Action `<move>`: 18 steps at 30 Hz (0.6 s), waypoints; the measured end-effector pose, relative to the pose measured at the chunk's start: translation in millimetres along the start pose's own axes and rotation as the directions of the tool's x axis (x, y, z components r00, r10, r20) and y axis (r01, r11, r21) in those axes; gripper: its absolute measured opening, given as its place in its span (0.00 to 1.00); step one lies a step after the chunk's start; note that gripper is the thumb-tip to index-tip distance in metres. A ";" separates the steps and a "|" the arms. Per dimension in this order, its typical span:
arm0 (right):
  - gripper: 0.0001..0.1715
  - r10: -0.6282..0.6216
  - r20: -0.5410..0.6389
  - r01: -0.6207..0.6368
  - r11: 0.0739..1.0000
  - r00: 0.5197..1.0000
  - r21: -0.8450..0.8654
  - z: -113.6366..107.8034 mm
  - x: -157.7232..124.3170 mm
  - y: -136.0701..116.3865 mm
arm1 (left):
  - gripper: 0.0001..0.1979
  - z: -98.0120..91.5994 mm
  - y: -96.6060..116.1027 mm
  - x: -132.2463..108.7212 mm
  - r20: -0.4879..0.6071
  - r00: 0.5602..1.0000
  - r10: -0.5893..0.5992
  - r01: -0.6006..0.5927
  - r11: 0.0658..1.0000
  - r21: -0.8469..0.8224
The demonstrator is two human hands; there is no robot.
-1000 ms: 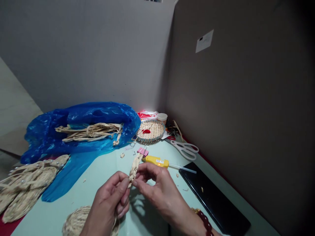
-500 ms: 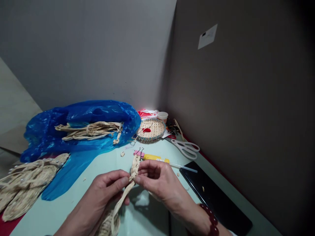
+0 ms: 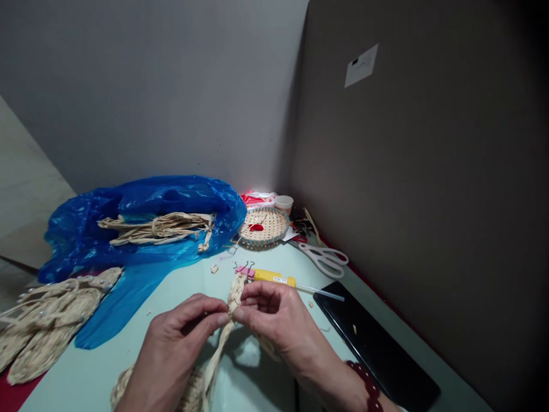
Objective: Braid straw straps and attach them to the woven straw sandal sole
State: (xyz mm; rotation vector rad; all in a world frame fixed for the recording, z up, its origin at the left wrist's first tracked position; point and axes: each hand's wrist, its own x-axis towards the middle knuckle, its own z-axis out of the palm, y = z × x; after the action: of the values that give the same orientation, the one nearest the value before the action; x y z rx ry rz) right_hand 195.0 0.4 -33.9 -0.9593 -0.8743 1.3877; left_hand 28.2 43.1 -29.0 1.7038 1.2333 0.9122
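Observation:
A pale braid of plant fibre [image 3: 236, 290] runs up from between my hands to a pink binder clip [image 3: 245, 272] at its far end. My left hand [image 3: 184, 337] pinches the braid's near end from the left, thumb against fingers. From the right, my right hand [image 3: 274, 320] pinches it at the same spot, fingertips nearly touching the left ones. Loose strands [image 3: 214, 363] hang from the pinch toward the near edge. Part of a woven fibre piece [image 3: 124, 384] shows behind my left forearm.
Beyond the clip lie a yellow glue gun [image 3: 268, 276], scissors [image 3: 323, 257] and a round woven tray [image 3: 274, 226]. A black tablet-like slab [image 3: 381, 349] is at right. Left are a blue plastic bag [image 3: 86, 229] with a fibre bundle [image 3: 167, 226] and woven slippers [image 3: 64, 320].
My left hand has shifted slightly, its fingers now closer together on the braid. The loose strands have swung right, and more of the woven piece shows at the lower left.

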 end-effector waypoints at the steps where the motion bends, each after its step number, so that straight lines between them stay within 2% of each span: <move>1: 0.16 -0.016 -0.005 0.016 1.000 1.000 -0.008 -0.1 0.2 1.1 | 0.07 0.1 -1.1 0.4 0.029 0.999 -0.020 0.020 1.000 0.004; 4: 0.17 -0.048 -0.049 0.047 0.998 0.998 -0.038 0.8 0.3 0.9 | 0.11 -0.1 -3.6 1.0 0.139 0.988 -0.060 0.056 0.998 0.027; 9: 0.16 -0.083 -0.116 0.071 0.993 0.990 -0.099 5.1 -0.9 -4.1 | 0.18 3.2 -3.3 -5.8 0.130 0.984 -0.121 0.111 0.990 0.085; 14: 0.06 -0.149 -0.041 0.139 0.973 0.988 -0.187 5.2 -2.9 -1.3 | 0.19 6.7 -3.1 -12.4 0.096 0.992 -0.078 0.054 0.970 0.236; 16: 0.04 -0.200 -0.023 0.186 0.942 0.979 -0.278 3.6 -4.5 -0.2 | 0.19 5.8 -1.3 -11.6 0.134 0.988 -0.073 0.041 0.973 0.225; 18: 0.04 -0.245 0.008 0.230 0.900 0.970 -0.370 1.9 -6.3 0.1 | 0.16 4.1 2.4 -9.0 0.217 0.973 -0.079 0.043 0.985 0.167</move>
State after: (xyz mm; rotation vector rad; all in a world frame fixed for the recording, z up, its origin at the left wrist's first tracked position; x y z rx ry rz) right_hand 193.1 -5.9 -33.0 -1.1151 -1.2092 1.0098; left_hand 30.4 33.2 -29.2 1.8287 1.2271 0.5787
